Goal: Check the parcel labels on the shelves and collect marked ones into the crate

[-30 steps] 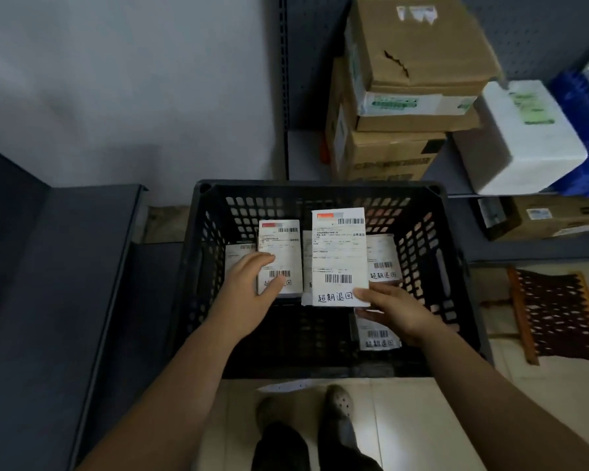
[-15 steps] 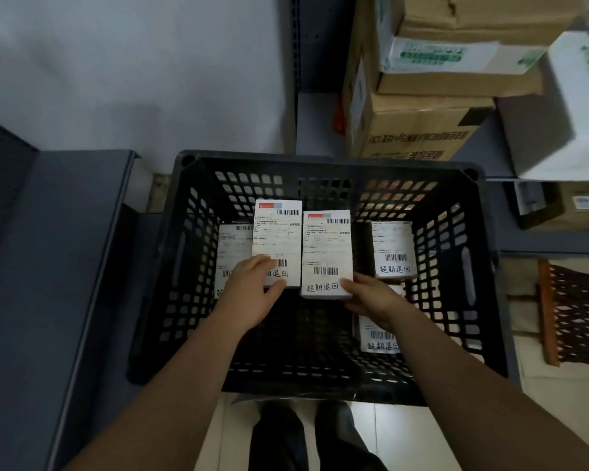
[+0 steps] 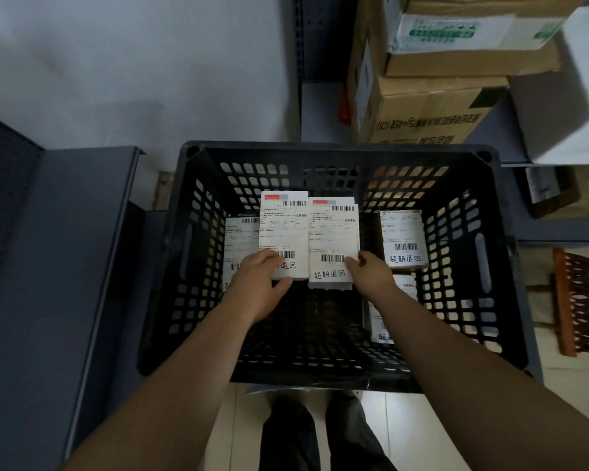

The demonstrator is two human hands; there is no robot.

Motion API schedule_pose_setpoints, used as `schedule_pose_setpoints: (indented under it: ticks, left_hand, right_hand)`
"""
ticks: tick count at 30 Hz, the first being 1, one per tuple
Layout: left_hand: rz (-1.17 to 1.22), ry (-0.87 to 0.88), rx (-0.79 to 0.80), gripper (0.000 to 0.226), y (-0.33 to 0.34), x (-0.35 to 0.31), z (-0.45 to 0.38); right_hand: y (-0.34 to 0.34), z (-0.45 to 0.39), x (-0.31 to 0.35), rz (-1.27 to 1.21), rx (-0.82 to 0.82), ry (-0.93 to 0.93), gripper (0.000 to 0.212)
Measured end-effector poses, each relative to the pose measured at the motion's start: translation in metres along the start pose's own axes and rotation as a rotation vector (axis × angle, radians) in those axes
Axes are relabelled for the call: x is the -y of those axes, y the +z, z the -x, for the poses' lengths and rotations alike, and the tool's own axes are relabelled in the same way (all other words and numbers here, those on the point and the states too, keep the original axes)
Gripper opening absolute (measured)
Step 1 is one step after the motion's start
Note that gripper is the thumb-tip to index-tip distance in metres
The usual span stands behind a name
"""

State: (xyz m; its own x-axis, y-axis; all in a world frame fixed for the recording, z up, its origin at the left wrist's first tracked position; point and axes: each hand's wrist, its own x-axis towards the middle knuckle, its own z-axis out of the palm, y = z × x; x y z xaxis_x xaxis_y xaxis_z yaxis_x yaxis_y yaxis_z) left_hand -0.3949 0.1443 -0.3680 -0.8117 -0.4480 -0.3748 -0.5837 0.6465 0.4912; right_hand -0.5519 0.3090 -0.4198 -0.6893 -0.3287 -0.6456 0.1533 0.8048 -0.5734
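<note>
Here, with the left hand pinching one labelled parcel and the right hand another parcel inside the black crate, both should be lowered flat, labels up, beside those already lying there.

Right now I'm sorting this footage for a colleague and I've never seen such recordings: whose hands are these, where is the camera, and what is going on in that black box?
There is no machine here. A person wears a camera on the head, looking down, so you see their own arms and, at the bottom, their legs. The black box is a plastic crate with perforated walls. The left hand and the right hand each hold a white labelled parcel, left parcel and right parcel, side by side inside the crate. Both labels show barcodes and handwritten characters at the bottom. More labelled parcels lie in the crate, one at the right. Cardboard boxes sit on shelves behind.
</note>
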Motion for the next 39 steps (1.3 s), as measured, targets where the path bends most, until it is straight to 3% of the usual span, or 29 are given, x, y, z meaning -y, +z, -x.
schedule_pose_setpoints:
  ticks: [7,10,17,23,30,36,39]
  left_hand:
    - [-0.007,0.019,0.031,0.053,-0.006,0.000,0.004]
    - [0.076,0.069,-0.030,0.053,-0.020,-0.004,0.014]
    - [0.200,0.199,-0.246,0.047,-0.082,-0.024,0.068]
    - [0.217,0.262,-0.537,0.042,-0.151,-0.033,0.127]
    - [0.134,0.106,-0.873,0.049,-0.193,-0.022,0.260]
    - [0.100,-0.308,-1.057,0.053,-0.136,-0.010,0.422]
    - [0.085,-0.523,-1.177,0.054,-0.104,-0.014,0.510]
  right_hand:
    - [-0.008,0.006,0.004,0.052,-0.038,-0.028,0.053]
    - [-0.026,0.026,0.011,0.079,-0.044,-0.111,0.055]
    - [-0.065,0.119,0.065,0.237,-0.149,-0.532,0.051]
    - [-0.080,0.201,0.147,0.355,-0.201,-0.906,0.050]
    - [-0.046,0.273,0.203,0.352,0.027,-1.273,0.044]
    - [0.034,0.354,0.198,0.363,0.413,-1.506,0.056]
    - [0.082,0.414,0.183,0.395,0.617,-1.618,0.049]
